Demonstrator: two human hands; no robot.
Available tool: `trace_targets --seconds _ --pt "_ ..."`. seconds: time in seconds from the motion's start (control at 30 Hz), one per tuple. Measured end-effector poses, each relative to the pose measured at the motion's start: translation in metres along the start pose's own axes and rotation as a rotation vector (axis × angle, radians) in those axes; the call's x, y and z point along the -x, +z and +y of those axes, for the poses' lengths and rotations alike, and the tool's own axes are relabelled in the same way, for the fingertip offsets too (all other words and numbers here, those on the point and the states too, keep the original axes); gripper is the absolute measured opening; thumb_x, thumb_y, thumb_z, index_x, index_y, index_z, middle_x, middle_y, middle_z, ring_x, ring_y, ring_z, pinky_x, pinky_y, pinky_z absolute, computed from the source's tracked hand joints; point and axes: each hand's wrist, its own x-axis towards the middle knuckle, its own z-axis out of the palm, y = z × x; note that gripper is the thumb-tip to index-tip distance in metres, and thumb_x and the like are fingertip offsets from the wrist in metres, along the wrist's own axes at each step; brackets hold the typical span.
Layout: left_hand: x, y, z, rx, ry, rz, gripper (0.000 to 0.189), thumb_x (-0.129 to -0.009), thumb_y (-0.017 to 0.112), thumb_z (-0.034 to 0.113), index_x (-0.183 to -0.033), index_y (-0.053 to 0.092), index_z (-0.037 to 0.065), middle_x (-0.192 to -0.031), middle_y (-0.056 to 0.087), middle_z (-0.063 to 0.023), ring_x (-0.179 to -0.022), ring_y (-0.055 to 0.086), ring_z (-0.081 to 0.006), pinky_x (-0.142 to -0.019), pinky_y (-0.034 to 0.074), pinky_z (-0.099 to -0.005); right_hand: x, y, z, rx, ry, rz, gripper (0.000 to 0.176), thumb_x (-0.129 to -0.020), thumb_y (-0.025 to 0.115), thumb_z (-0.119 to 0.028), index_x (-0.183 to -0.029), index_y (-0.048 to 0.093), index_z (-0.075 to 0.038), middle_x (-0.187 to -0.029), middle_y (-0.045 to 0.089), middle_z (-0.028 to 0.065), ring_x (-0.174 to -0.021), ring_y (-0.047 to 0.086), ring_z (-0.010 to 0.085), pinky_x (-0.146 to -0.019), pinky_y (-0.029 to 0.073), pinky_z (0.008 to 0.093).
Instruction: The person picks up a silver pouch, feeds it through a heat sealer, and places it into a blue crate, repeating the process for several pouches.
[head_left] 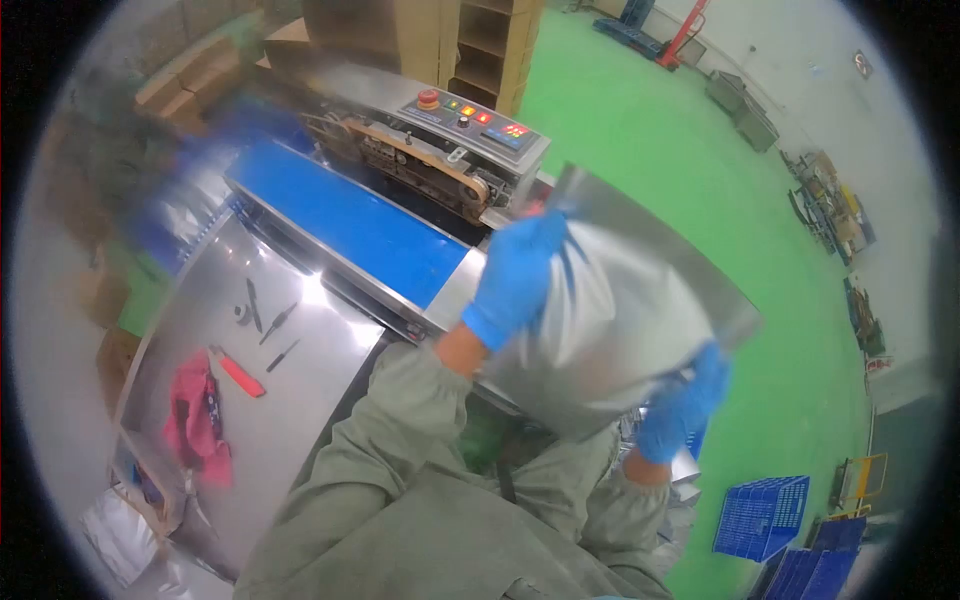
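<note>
A large silver foil bag (600, 310) is held up in front of me between both hands, tilted and partly smeared by motion. My left hand (520, 275), in a blue glove, grips the bag's left edge close to the end of the sealing machine (440, 150). Lower on the right, my right hand (685, 400), also gloved in blue, holds the bag's lower right side; its fingers are blurred. The machine's blue conveyor belt (350, 220) runs off to the left of my left hand. What the bag contains is hidden.
A steel table (300, 400) at the left carries a red-handled cutter (240, 372), small tools (275, 325) and a pink cloth (195, 415). Blue crates (762, 515) stand on the green floor (620, 120) at lower right. Cardboard boxes (195, 80) are behind the machine.
</note>
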Motion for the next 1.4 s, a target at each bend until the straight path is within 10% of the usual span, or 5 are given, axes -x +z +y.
trace_targets --seconds 0.13,0.83,1.13,1.23,1.4 --pt "-0.048 -0.052 -0.099 -0.271 -0.074 -0.169 0.026 -0.083 0.05 0.019 -0.073 0.062 -0.002 -0.059 0.056 -0.0059 -0.058 0.052 -0.013 -0.058 0.043 -0.0283 0.008 0.08 -0.016 -0.678 0.561 -0.134 0.019 -0.092 0.048 -0.015 -0.079 0.052 -0.002 -0.077 0.045 -0.0011 -0.077 0.042 0.0102 -0.071 0.037 0.0271" --pt "-0.125 -0.167 -0.178 -0.494 -0.329 -0.167 0.041 -0.086 0.05 0.032 -0.084 0.063 -0.007 -0.066 0.058 -0.0139 -0.06 0.053 -0.0217 -0.061 0.044 -0.0373 0.027 0.191 -0.026 -0.798 0.686 -0.542 0.026 -0.091 0.048 -0.023 -0.08 0.061 -0.003 -0.076 0.058 0.0031 -0.069 0.051 0.0116 -0.064 0.041 0.026" --pt "-0.056 -0.209 -0.081 -1.065 0.084 -0.11 0.059 -0.085 0.059 0.032 -0.13 0.042 -0.003 -0.125 0.049 -0.0261 -0.115 0.049 -0.0386 -0.096 0.038 -0.0428 0.125 -0.002 0.23 -0.143 0.658 -0.094 0.02 -0.088 0.052 -0.014 -0.094 0.06 0.003 -0.089 0.058 0.0076 -0.086 0.055 0.0182 -0.076 0.044 0.0317" --pt "0.004 -0.206 -0.063 -1.236 0.199 -0.098 0.065 -0.083 0.063 0.027 -0.135 0.037 -0.001 -0.135 0.038 -0.0282 -0.125 0.037 -0.0409 -0.104 0.032 -0.0429 0.181 -0.105 0.306 0.956 0.673 -0.135 0.047 -0.083 0.061 -0.029 -0.115 0.054 0.006 -0.107 0.06 0.021 -0.097 0.058 0.0341 -0.087 0.044 0.0412" --pt "0.081 -0.183 -0.042 -1.323 0.158 0.018 0.065 -0.083 0.062 0.021 -0.138 0.034 0.001 -0.138 0.032 -0.0285 -0.13 0.031 -0.0407 -0.106 0.028 -0.0442 0.257 -0.176 0.375 0.701 0.767 -0.227 0.07 -0.075 0.066 -0.045 -0.121 0.05 0.005 -0.124 0.052 0.0252 -0.103 0.057 0.0386 -0.085 0.046 0.0444"
